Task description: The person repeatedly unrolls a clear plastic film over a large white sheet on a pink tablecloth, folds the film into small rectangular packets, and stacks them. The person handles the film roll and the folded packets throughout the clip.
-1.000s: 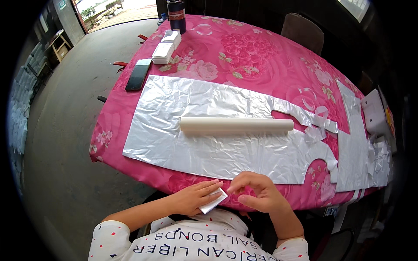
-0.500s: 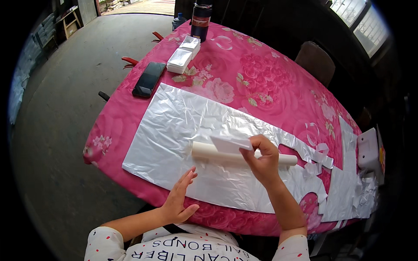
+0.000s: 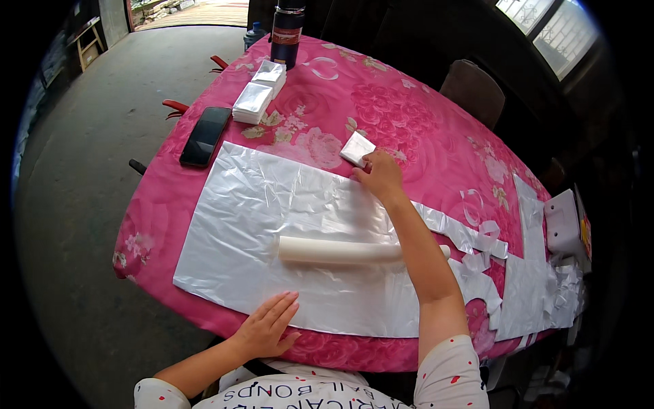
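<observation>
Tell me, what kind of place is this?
Probably a small workroom, maybe a workshop: white plastic sheeting is spread across a pink-covered table, small white packets sit in neat stacks, and the floor is plain grey.

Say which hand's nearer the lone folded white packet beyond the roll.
Right. The right hand touches the near side of the folded packet; the left hand is farther off, at the near edge of the plastic bag, across the roll.
</observation>
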The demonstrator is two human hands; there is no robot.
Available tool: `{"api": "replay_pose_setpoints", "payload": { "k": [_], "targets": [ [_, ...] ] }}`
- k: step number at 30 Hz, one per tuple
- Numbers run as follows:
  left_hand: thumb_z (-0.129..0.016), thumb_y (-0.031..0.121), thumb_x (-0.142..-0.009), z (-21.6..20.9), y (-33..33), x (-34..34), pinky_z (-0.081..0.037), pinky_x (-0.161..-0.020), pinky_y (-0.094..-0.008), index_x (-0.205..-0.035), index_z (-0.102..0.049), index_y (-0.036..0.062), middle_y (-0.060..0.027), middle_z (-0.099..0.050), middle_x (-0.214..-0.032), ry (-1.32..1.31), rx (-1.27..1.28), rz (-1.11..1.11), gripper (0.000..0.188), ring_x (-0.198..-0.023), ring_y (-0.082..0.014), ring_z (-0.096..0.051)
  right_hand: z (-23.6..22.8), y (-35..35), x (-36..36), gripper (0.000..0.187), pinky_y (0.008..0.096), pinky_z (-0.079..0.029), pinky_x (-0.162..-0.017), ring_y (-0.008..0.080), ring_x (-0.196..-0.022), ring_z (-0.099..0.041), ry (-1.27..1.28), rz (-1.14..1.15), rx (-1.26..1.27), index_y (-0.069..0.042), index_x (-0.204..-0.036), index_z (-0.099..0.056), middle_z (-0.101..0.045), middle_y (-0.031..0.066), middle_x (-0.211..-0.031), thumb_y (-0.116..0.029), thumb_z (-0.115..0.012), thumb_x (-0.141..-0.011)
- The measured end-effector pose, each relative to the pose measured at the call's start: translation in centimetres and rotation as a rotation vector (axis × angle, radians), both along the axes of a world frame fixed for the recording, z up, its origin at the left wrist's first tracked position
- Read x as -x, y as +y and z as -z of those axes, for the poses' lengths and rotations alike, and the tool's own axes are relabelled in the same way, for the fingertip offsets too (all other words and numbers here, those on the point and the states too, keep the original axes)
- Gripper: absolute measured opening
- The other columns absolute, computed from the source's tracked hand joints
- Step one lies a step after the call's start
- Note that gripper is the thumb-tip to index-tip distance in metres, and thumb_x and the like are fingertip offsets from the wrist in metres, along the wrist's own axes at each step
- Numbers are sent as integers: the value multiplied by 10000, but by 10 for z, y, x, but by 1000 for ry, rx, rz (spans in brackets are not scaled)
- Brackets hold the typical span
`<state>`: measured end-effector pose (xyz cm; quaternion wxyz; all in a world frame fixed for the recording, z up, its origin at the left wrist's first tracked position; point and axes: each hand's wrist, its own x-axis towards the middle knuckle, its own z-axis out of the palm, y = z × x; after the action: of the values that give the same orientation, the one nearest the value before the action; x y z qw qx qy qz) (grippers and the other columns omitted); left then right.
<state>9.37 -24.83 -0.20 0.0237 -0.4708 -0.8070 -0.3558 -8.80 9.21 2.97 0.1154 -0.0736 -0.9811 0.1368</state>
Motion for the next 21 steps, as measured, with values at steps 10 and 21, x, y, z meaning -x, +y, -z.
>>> {"api": "replay_pose_setpoints", "payload": {
  "k": [10, 21],
  "targets": [
    [-648, 220, -757, -5, 9, 2, -351, -1020, -429, -1233, -451, -42, -205, -424, -1328, 117, 76, 83, 578, -1225, -344, -416, -18, 30, -205, 512, 376, -442, -864, 287, -988, -557, -103, -297, 146, -66, -1155, -592, -602, 121, -1075, -196, -746, -684],
    [-615, 435, -792, -13, 127, -8, -225, -1067, -500, -1367, -316, 9, -309, -151, -1437, 23, 138, 187, 775, -1317, -500, -160, -4, -43, -316, 445, 374, -359, -993, 337, -1191, -440, -51, -145, 593, 0, -1269, -476, -454, 187, -1301, -191, -535, -872]
  ]
}}
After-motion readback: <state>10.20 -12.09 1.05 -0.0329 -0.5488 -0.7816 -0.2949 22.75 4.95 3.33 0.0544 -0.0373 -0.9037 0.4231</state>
